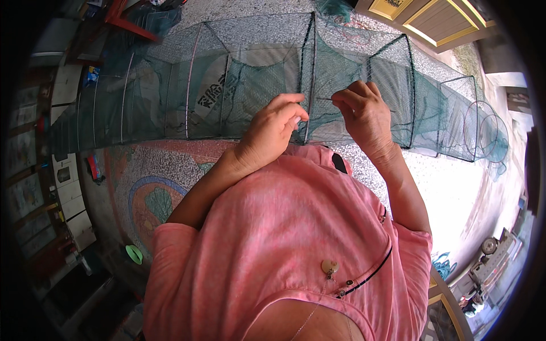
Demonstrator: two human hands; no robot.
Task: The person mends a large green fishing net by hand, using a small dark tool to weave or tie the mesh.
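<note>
A long green mesh net cage (261, 85) with rectangular wire frames stretches from left to right in front of me. My left hand (272, 129) is over its near edge, beside an upright frame bar (310, 74). Its fingers are curled together at the tips, and whatever they pinch is too small to make out. To the right of that bar, my right hand (367, 116) is closed in a pinch on a thin, dark, needle-like stick (324, 99). One end of the stick points left toward the bar; my fingers hide its middle.
Under the mesh lies a pale sack (213, 94) with dark print. The floor is speckled, with a coloured pattern (156, 199) at the left. A green dish-like object (134, 254) is at the lower left. A brown panelled door (435, 23) stands at the top right.
</note>
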